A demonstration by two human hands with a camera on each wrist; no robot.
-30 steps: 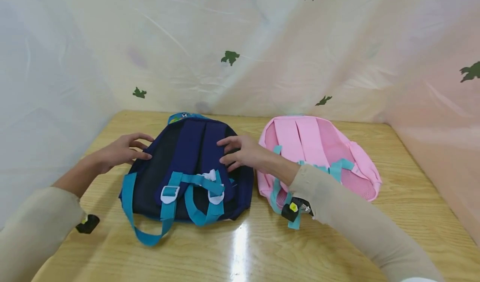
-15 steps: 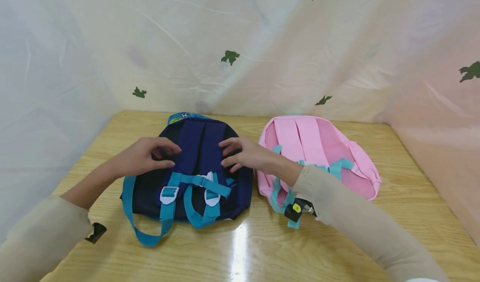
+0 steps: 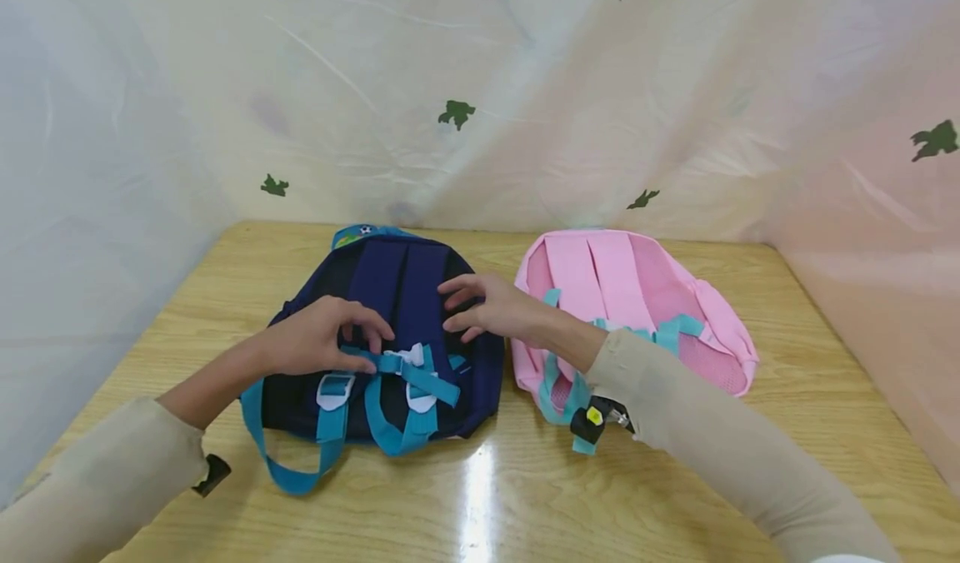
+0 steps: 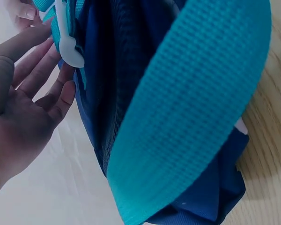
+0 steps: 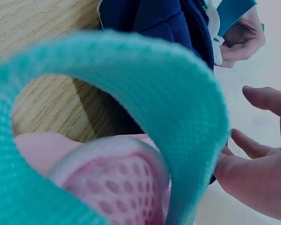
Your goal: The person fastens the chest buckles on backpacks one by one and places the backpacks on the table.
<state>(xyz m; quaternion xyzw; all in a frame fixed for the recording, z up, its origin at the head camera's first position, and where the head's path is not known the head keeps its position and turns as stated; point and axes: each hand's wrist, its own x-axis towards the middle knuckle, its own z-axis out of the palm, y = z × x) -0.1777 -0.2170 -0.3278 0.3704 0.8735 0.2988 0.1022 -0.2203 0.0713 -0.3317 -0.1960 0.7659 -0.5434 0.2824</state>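
Note:
A navy backpack [image 3: 330, 276] with blue webbing straps lies with its back panel and shoulder straps facing up. Across those straps runs a blue chest strap [image 3: 427, 380] with a white buckle [image 3: 411, 353]. My left hand [image 3: 318, 338] pinches the chest strap just left of the buckle, thumb on the near side and fingers on the far side. In the left wrist view its fingers [image 4: 42, 70] reach up to the webbing beside a white plastic adjuster [image 4: 68, 37]. My right hand [image 3: 498, 309] hovers over the bag's right side, fingers loosely bent and holding nothing.
On the right lies a pink backpack [image 3: 618, 284] with turquoise straps, under my right forearm. One turquoise strap loop [image 5: 192, 93] fills much of the right wrist view. A blue webbing loop [image 3: 296, 481] hangs onto the wooden table [image 3: 585, 513]. A pale curtain [image 3: 337, 88] stands behind.
My left hand has moved from the navy backpack's left edge rightward and nearer to me, onto the chest strap. My right hand has stayed almost still. Both backpacks remain in place.

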